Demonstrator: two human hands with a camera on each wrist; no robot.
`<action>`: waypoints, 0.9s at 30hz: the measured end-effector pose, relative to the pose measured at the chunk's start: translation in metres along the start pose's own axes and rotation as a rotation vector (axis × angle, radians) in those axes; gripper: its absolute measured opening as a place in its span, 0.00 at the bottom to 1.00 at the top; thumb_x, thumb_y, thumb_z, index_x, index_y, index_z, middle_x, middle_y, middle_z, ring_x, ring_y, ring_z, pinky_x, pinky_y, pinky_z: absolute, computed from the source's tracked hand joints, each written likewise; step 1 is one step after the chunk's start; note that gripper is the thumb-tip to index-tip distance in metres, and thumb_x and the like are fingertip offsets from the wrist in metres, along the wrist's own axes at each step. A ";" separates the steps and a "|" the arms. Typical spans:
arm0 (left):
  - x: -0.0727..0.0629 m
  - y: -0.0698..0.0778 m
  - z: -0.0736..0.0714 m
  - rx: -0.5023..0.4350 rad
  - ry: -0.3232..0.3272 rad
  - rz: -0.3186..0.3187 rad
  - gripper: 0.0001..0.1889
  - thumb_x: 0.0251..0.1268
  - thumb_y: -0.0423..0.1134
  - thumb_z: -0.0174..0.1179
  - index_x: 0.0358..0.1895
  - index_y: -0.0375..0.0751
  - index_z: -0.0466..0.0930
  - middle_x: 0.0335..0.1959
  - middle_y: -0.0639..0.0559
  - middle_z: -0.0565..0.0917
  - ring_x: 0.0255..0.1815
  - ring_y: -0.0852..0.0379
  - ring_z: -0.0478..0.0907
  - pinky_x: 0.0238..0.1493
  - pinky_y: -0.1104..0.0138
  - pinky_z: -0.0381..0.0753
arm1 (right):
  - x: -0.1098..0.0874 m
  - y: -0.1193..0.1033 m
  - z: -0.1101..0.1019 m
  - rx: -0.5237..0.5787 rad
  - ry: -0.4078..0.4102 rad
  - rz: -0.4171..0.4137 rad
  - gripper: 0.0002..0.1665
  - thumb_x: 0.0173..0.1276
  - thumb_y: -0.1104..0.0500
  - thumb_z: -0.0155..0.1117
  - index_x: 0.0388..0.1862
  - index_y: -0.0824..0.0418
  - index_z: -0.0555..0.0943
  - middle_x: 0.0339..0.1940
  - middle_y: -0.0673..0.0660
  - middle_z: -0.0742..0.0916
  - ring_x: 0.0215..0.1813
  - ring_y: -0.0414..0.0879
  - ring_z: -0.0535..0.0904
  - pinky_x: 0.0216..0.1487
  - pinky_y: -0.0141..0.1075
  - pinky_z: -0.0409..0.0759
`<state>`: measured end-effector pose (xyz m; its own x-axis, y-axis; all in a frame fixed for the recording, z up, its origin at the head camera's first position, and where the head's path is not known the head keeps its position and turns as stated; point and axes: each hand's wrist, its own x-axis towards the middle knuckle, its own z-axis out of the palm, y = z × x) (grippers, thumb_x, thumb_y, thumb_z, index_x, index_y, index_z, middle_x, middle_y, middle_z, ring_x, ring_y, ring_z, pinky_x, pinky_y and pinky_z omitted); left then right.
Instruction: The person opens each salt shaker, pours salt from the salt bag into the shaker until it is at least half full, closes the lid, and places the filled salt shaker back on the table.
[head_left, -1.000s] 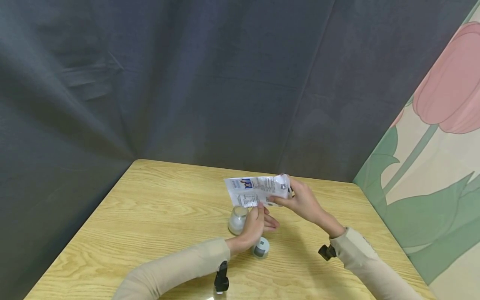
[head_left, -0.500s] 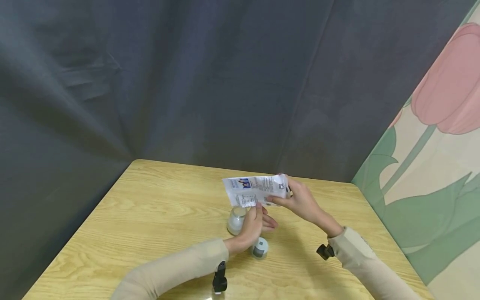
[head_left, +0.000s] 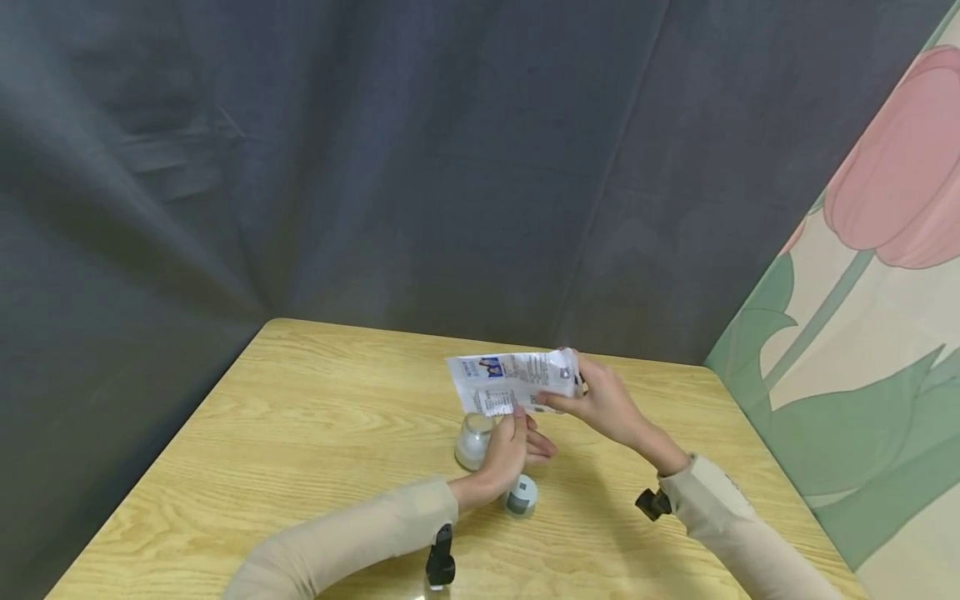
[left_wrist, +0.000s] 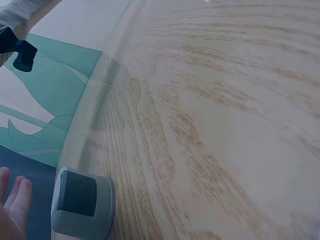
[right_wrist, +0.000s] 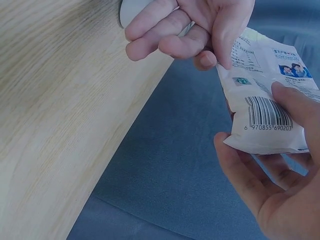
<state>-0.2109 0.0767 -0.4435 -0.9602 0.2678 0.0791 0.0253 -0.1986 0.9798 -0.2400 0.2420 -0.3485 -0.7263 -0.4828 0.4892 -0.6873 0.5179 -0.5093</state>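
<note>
A white printed pouch [head_left: 498,379] lies tilted on its side in the air above the table. My right hand [head_left: 603,404] grips its right end; in the right wrist view, thumb and fingers hold the pouch [right_wrist: 265,115] near its barcode. My left hand [head_left: 506,450] pinches the lower edge between thumb and forefinger, its other fingers extended. Just under the pouch's left end stands a glass jar [head_left: 471,450] with whitish contents, partly behind my left hand. Whether anything leaves the pouch cannot be seen. A small pale container [head_left: 521,497] with a dark label stands beside my left wrist.
The wooden table [head_left: 337,417] ends at a dark curtain [head_left: 450,167] behind it. To the right is a wall panel [head_left: 862,333] with a painted tulip. Black wrist cameras hang below both sleeves.
Almost nothing differs. The pouch, both hands, the jar and the small container keep their places, apart from a slight shift of the whole head view.
</note>
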 end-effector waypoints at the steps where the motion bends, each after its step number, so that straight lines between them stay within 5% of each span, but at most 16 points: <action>1: 0.000 0.000 0.000 -0.001 -0.001 0.002 0.24 0.85 0.47 0.27 0.44 0.28 0.66 0.31 0.39 0.85 0.36 0.42 0.86 0.40 0.61 0.88 | 0.000 0.000 0.000 0.000 0.001 -0.001 0.29 0.57 0.61 0.79 0.56 0.56 0.78 0.45 0.52 0.88 0.37 0.40 0.85 0.29 0.33 0.84; 27: -0.003 0.004 0.002 0.000 -0.002 0.022 0.23 0.85 0.45 0.26 0.42 0.30 0.66 0.32 0.30 0.84 0.39 0.33 0.84 0.42 0.56 0.88 | 0.002 0.000 -0.003 0.013 -0.026 0.005 0.28 0.58 0.60 0.78 0.56 0.58 0.78 0.46 0.53 0.88 0.39 0.41 0.86 0.29 0.33 0.85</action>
<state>-0.2069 0.0769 -0.4395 -0.9589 0.2650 0.1011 0.0465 -0.2046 0.9777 -0.2410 0.2430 -0.3455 -0.7293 -0.4990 0.4681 -0.6839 0.5109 -0.5209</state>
